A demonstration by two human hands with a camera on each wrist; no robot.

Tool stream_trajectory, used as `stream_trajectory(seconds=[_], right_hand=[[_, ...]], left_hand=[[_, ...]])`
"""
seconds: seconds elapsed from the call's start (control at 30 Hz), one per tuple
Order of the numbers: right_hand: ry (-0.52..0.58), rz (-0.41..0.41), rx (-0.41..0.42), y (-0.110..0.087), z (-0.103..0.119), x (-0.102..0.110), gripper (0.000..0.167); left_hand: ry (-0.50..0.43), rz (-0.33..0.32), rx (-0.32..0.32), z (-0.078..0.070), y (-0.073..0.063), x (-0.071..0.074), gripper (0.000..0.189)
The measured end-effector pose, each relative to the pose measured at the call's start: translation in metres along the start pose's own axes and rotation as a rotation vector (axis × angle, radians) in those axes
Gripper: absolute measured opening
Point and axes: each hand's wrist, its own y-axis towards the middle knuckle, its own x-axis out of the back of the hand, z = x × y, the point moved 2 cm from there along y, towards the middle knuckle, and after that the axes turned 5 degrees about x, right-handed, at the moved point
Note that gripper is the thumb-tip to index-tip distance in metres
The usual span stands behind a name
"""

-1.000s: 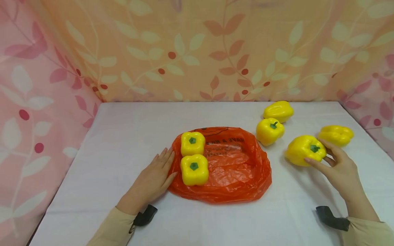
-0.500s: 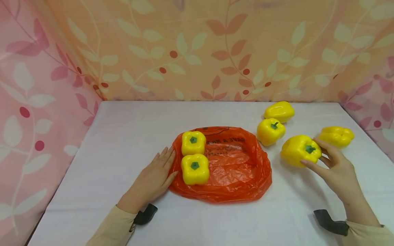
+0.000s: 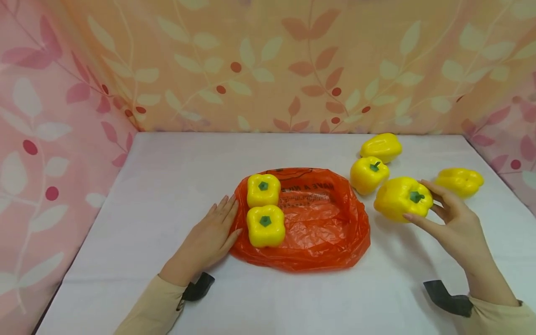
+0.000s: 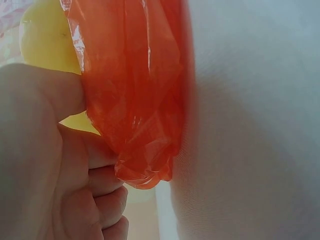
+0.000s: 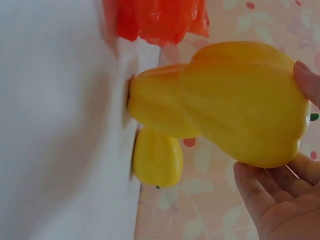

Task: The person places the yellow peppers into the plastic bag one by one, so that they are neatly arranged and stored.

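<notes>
Right hand (image 3: 458, 228) grasps a yellow bell pepper (image 3: 402, 200), thumb on the near side, other fingers round the far side and below; the yellow bell pepper is up off the white table (image 3: 125, 209), its shadow separate below, green stem facing the hand; it sits right of the red plastic bag (image 3: 314, 228), outside it, near its right rim; left hand (image 3: 211, 232) lies along the bag's left edge, touching it, fingers extended and released, not wrapped round anything, thumb against the near part of that edge; bag lies open on the table, crumpled rim, printed lettering on the inside; two peppers stand in its left end, stem ends up, rear pepper (image 3: 263, 190) just behind front pepper (image 3: 265, 226).

Three more on the table: stemmed pepper (image 3: 366, 177) just beside the bag's right rim; far pepper (image 3: 382, 148) on its side, right behind it; side pepper (image 3: 459, 182) lying beyond the right hand; beige sleeves (image 3: 146, 309) on both arms, a black curved piece (image 3: 198, 287) at each wrist; leaf-patterned curtain (image 3: 314, 70) behind the table, pink panels at both sides.
</notes>
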Motion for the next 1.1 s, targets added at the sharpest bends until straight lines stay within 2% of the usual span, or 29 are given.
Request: stream_trajectory(seconds=[0.2, 0.57, 1.1], right_hand=[[0.015, 0.013, 0.074, 0.006, 0.013, -0.005, 0.071], [0.138, 0.046, 0.22, 0.018, 0.038, -0.02, 0.073], [0.16, 0.136, 0.254, 0.03, 0.06, -0.044, 0.075]], left_hand=[[0.009, 0.007, 0.009, 0.0, 0.001, 0.001, 0.065], [0.001, 0.016, 0.01, -0.001, 0.001, 0.001, 0.065], [0.007, 0.029, 0.017, 0.0, 0.002, 0.001, 0.065]])
